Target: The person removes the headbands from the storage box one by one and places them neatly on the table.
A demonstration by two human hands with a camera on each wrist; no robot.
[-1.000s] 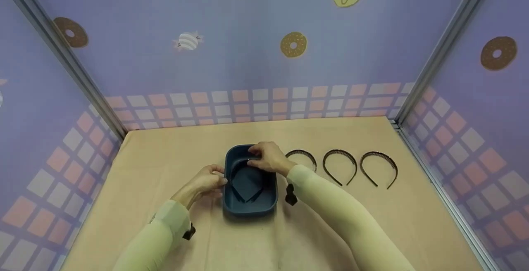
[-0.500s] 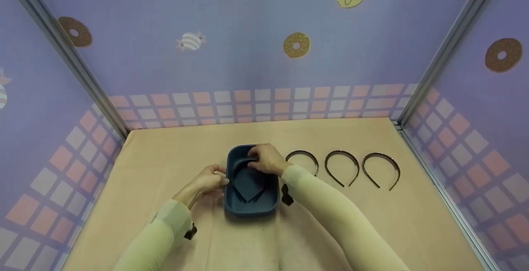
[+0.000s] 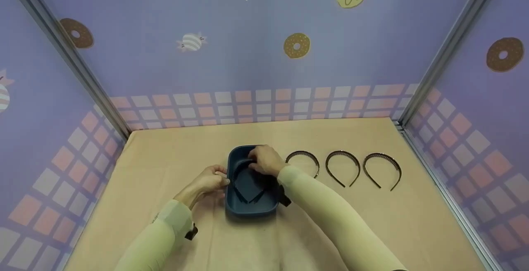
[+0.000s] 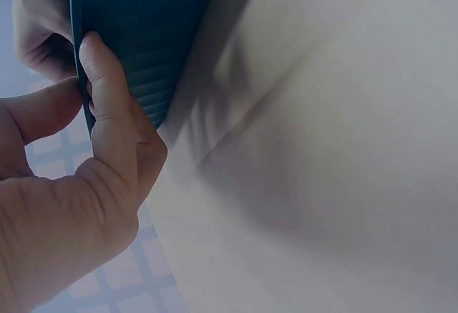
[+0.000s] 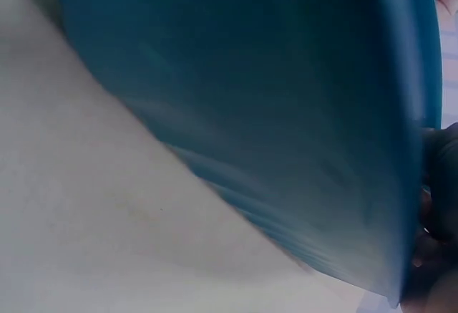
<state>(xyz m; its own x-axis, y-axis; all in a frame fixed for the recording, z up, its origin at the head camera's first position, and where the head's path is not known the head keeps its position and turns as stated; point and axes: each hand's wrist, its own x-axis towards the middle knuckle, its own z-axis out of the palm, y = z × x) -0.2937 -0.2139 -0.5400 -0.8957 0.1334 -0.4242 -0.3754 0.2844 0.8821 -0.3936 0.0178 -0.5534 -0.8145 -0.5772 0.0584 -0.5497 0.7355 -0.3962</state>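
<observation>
A dark blue rectangular tray point(image 3: 250, 213) stands on the cloth. My left hand point(image 3: 208, 181) pinches its left wall; the left wrist view shows thumb and fingers on either side of the rim point(image 4: 80, 62). My right hand point(image 3: 267, 162) reaches over the right wall into the tray. Its curled fingers hold the upper right of a dark headband point(image 3: 236, 188) lying inside, ends toward me. The ends look doubled; I cannot tell whether more than one headband lies there. In the right wrist view the tray's outer wall point(image 5: 236, 112) hides most of the right hand.
Three dark toothed headbands lie in a row right of the tray: a near one point(image 3: 303, 153), a middle one point(image 3: 341, 153) and a far one point(image 3: 382, 155). My right forearm partly covers the near one. A patterned wall point(image 3: 248, 68) rises behind the table cloth point(image 3: 165, 151).
My right hand has shifted slightly lower into the tray with its wrist closer to the right wall. The left hand keeps its hold on the tray. The whole head view has drifted slightly.
</observation>
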